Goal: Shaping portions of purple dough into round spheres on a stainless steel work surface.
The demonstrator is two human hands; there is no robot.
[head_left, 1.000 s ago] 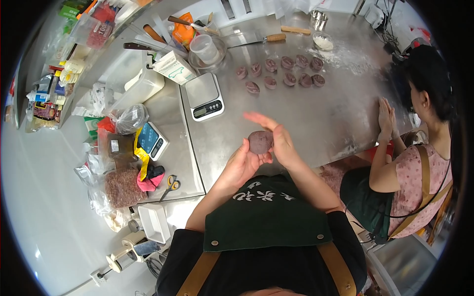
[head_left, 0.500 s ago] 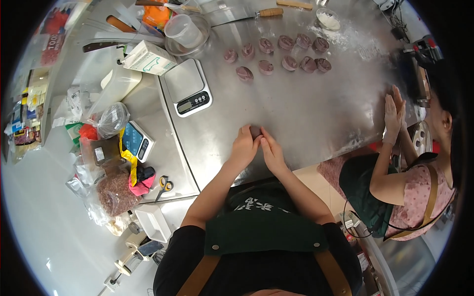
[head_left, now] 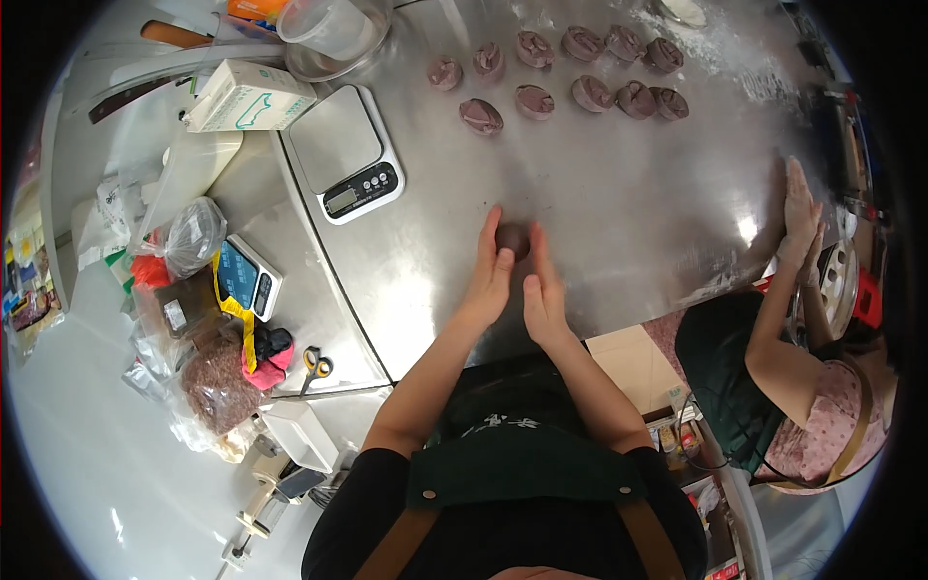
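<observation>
A smooth, dark purplish-brown dough ball (head_left: 513, 241) sits between my two hands over the steel worktop. My left hand (head_left: 491, 275) presses on its left side, the thumb in front and the fingers stretched along it. On the other side, my right hand (head_left: 544, 295) keeps its straight fingers against the ball, with the thumb raised near the left thumb. Farther off lie several purple, swirled dough pieces (head_left: 535, 101) in two loose rows. Whether the ball also rests on the worktop is hard to make out.
Left of my hands stands a white kitchen scale (head_left: 363, 184), with a carton (head_left: 249, 95) behind it. A second scale (head_left: 248, 277), scissors (head_left: 315, 367) and bagged goods lie farther left. At right a co-worker's gloved hands (head_left: 800, 217) are pressed together. A flour bowl (head_left: 684, 12) stands far right.
My hands have opened from a tight clasp to straighter fingers on both sides of the ball, showing more of it. The view has shifted, and the co-worker's hands remain together.
</observation>
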